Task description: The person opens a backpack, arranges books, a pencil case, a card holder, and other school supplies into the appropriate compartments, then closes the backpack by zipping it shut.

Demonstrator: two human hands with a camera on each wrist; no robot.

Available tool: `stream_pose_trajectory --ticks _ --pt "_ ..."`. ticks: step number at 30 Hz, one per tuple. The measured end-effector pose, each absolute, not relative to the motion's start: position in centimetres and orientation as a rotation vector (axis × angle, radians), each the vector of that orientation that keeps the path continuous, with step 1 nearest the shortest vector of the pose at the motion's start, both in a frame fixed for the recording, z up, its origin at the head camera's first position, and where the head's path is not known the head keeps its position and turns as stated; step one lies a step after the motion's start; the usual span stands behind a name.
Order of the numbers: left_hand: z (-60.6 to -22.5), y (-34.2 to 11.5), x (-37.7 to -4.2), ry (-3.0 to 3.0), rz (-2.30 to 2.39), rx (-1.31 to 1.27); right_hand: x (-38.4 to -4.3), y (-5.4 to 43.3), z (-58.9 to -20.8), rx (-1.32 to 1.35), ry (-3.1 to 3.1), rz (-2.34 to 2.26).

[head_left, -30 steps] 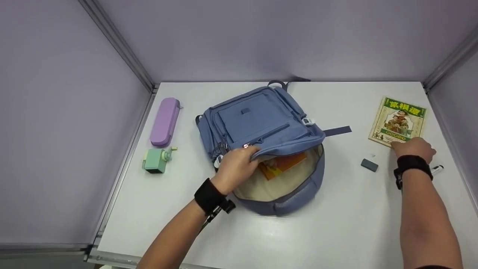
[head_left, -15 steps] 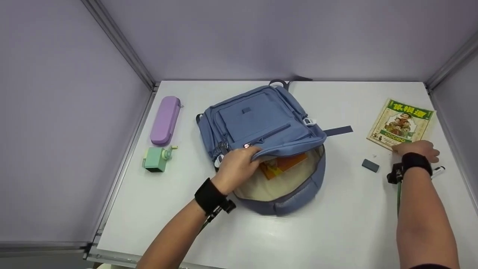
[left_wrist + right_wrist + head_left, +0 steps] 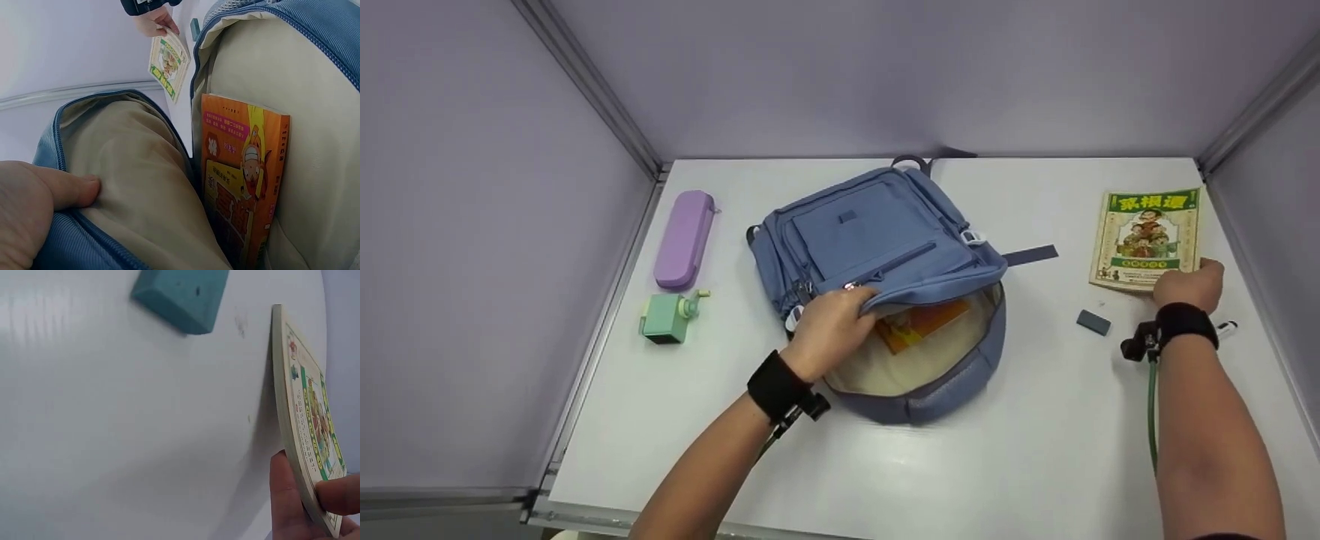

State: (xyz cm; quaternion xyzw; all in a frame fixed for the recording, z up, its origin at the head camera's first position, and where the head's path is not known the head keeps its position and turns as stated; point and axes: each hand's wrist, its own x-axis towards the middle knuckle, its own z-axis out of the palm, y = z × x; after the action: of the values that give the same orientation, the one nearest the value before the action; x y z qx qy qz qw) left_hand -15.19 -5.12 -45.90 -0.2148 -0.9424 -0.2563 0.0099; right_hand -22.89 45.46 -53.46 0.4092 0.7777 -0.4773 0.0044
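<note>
A blue backpack (image 3: 877,232) lies on the white table with its main compartment unzipped. My left hand (image 3: 832,330) grips the upper edge of that opening and holds it raised, thumb on the beige lining (image 3: 135,163) in the left wrist view. Inside stands an orange book (image 3: 242,174) with a yellow and purple cover. At the far right my right hand (image 3: 1189,286) pinches the lower right corner of a cream and green book (image 3: 1147,240), thumb on the cover and fingers beneath. In the right wrist view that book tilts up from the table.
A dark teal eraser (image 3: 1093,322) lies left of my right hand, and a white marker (image 3: 1226,328) to its right. On the left are a purple pencil case (image 3: 685,240) and a green pencil sharpener (image 3: 666,319) with a crank. Grey panels (image 3: 885,75) surround the table.
My right hand has taken hold of the cream and green book's corner, and the book has turned straighter and come up from the table. The left hand keeps its grip on the backpack.
</note>
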Motion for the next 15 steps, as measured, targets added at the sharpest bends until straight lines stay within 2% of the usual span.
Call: stream_pose_trajectory --ticks 6,15 --pt "-45.9 -5.1 -15.2 -2.943 -0.809 -0.661 -22.6 45.0 -52.8 1.412 2.171 -1.991" --pt "-45.9 -5.1 -15.3 -2.942 -0.840 -0.646 -20.7 42.8 -51.4 1.302 1.909 -2.408"
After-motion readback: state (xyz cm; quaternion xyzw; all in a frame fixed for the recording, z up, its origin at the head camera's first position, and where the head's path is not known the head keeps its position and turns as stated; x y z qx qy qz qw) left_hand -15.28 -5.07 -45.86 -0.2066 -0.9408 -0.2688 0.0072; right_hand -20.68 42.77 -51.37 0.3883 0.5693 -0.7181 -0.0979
